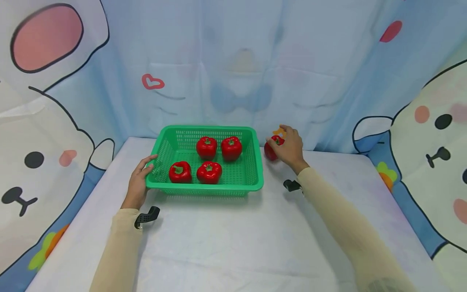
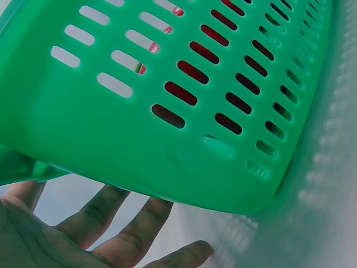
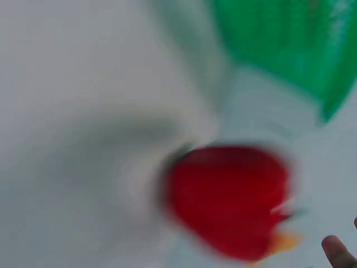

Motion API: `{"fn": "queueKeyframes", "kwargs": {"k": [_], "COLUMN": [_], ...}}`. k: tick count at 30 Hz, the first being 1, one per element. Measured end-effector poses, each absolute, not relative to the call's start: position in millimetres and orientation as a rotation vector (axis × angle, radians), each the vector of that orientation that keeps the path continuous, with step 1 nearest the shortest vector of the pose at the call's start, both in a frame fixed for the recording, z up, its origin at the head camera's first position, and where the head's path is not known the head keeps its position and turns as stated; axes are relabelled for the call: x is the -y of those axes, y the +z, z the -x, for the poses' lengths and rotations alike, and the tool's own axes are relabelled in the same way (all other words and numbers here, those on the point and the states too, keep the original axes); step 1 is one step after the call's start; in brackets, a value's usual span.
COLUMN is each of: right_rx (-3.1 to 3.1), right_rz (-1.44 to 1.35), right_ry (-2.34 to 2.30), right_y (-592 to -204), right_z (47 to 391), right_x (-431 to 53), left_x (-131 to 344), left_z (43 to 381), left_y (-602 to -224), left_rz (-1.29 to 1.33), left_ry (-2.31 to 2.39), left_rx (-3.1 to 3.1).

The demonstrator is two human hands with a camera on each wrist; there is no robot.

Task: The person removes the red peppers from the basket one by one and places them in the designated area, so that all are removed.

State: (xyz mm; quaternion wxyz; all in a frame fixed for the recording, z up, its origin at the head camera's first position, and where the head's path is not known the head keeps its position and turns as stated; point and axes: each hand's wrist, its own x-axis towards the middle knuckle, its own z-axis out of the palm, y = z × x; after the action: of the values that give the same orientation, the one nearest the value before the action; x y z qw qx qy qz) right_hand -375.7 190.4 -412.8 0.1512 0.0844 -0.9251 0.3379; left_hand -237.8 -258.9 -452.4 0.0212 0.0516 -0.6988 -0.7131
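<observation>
A green slotted plastic basket (image 1: 208, 189) stands on the white table with several red bell peppers (image 1: 209, 172) inside. At its left end, my left hand (image 1: 138, 182) rests against the rim. The left wrist view shows the fingers (image 2: 131, 240) extended along that edge, partly hidden behind the green wall. Right of the basket, another red bell pepper (image 1: 270, 154) sits near the table's back edge. Over it is my right hand (image 1: 290, 149), thumb and fingers spread around its top. A fingertip (image 3: 333, 247) shows apart from the blurred pepper in the right wrist view.
A light blue cartoon-print curtain (image 1: 233, 61) hangs right behind the table (image 1: 226, 243) and along both sides. A small orange shape (image 1: 279, 132) shows by the right fingertips. Black camera straps (image 1: 147, 216) sit on both wrists.
</observation>
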Motion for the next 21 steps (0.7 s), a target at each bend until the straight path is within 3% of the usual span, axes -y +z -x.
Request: {"fn": "queueKeyframes", "kwargs": {"k": [6, 10, 21], "right_rx": [2.743, 2.933, 3.094], "right_rz": [-0.736, -0.958, -0.842], "right_ry": [0.954, 0.928, 0.931], "right_y": [-372, -366, -396], "right_z": [336, 317, 288], "right_x": [-142, -102, -40], "left_x": [259, 261, 258], "left_z": [239, 238, 239], "left_y": [-455, -456, -453], "left_rz": [-0.151, -0.157, -0.183], "left_ry": [-2.219, -2.206, -2.232], "left_rx": [2.151, 2.159, 2.149]}}
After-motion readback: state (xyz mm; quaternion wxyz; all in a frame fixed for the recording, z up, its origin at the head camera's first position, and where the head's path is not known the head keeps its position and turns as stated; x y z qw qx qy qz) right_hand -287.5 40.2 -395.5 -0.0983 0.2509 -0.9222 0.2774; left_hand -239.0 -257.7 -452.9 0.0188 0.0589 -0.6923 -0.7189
